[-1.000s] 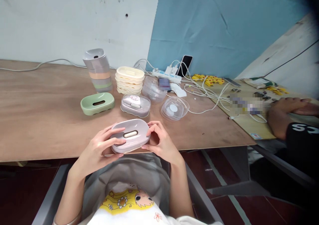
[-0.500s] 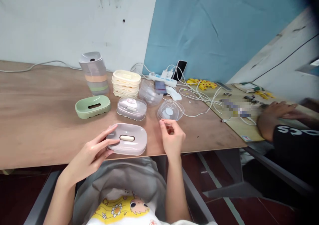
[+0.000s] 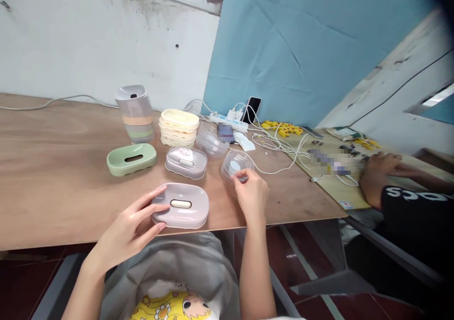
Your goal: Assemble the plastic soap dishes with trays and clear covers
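A lilac soap dish [image 3: 196,199] with a cream bar showing in its slot lies at the table's front edge. My left hand [image 3: 133,220] grips its left end, fingers on the top and thumb at the near side. My right hand [image 3: 251,192] pinches thumb and index finger together at the near rim of a clear plastic lid [image 3: 227,161], which has a white round piece in it. What is in the pinch, if anything, I cannot make out. A green soap dish [image 3: 142,161] and a lilac dish under a clear cover [image 3: 186,161] lie beyond.
At the back stand stacked coloured dishes [image 3: 135,109] and stacked cream trays [image 3: 179,126], beside more clear lids [image 3: 209,142]. A power strip [image 3: 229,121] with tangled cables and a phone [image 3: 251,109] lie to the right. A co-worker's arm [image 3: 372,178] rests on the adjoining table.
My right hand has shifted slightly right, its pinched fingers now overlapping the clear lid. My left hand stays on the lilac dish, its thumb more extended. The view has tilted up a little.
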The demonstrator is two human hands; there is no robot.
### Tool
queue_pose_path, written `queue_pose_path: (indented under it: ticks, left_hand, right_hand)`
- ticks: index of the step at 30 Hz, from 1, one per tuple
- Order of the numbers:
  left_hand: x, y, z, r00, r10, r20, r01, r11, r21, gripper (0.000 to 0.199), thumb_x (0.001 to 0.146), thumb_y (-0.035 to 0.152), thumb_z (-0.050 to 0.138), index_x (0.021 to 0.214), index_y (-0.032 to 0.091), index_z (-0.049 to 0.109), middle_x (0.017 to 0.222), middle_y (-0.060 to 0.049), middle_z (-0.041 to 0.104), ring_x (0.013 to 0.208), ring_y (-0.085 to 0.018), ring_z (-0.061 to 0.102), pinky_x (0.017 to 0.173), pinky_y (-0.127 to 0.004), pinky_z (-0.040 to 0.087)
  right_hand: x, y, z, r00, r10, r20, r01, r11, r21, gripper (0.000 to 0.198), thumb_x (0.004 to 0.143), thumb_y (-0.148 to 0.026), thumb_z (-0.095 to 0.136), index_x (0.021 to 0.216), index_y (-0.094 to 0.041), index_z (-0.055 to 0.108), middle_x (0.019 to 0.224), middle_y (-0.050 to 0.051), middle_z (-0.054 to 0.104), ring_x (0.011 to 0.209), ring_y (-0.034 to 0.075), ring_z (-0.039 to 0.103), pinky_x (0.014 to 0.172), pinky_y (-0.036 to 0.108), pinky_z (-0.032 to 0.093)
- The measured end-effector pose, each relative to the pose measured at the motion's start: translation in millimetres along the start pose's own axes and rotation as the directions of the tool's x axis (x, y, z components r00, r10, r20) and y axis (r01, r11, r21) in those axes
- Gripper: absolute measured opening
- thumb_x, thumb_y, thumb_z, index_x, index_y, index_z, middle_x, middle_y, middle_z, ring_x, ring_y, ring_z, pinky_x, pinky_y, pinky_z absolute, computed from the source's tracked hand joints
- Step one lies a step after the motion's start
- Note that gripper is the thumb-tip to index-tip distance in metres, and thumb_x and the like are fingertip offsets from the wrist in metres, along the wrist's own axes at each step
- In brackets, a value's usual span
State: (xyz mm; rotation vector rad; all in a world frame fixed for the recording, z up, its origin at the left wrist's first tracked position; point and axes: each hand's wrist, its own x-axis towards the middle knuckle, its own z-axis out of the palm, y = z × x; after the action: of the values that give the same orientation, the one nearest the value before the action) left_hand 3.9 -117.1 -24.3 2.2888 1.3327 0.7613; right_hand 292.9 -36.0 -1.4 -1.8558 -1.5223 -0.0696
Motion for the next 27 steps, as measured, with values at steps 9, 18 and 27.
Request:
queue_pose_path:
  ticks: [9, 18, 27]
  left_hand:
    - [0.3, 3.8, -2.2, 1.000, -0.017, -0.014, 0.017, 0.999, -0.030, 0.028, 0.092, 0.038, 0.049, 0.117, 0.028, 0.059, 0.151, -0.003, 0.035, 0.129, -0.027, 0.048, 0.104, -0.036, 0.045]
    - [1.0, 1.5, 2.1, 0.990, -0.102, -0.101, 0.090, 0.989, -0.121, 0.070, 0.086, 0.042, 0.062, 0.145, 0.029, 0.027, 0.151, -0.005, 0.036, 0.137, -0.026, 0.037, 0.113, -0.043, 0.035]
    - [-2.0, 1.3, 0.0, 0.993, -0.079, -0.089, 0.065, 0.988, -0.142, 0.074, 0.083, 0.040, 0.065, 0.146, 0.030, 0.026, 0.151, -0.003, 0.036, 0.137, -0.024, 0.037, 0.114, -0.039, 0.034]
  right_hand:
    - [-45.4, -17.6, -22.0, 0.951, 0.309, -0.024, -0.158, 0.548, 0.821, 0.036, 0.075, -0.050, 0.068, 0.072, -0.021, 0.048, 0.057, -0.006, 0.055, 0.035, 0.010, 0.053, 0.037, 0.020, 0.040]
    - [-75.9, -18.6, -12.4, 0.751, 0.002, 0.660, -0.643, 0.228, 0.731, 0.058, 0.072, -0.053, 0.069, 0.111, -0.011, 0.061, 0.048, -0.009, 0.049, 0.023, 0.002, 0.034, 0.023, 0.013, 0.020]
    - [-71.6, -36.9, 6.6, 0.884, 0.056, 0.465, -0.374, 0.681, 0.629, 0.059, 0.085, -0.055, 0.052, 0.128, -0.014, 0.050, 0.048, -0.010, 0.043, 0.032, 0.008, 0.039, 0.032, 0.019, 0.032]
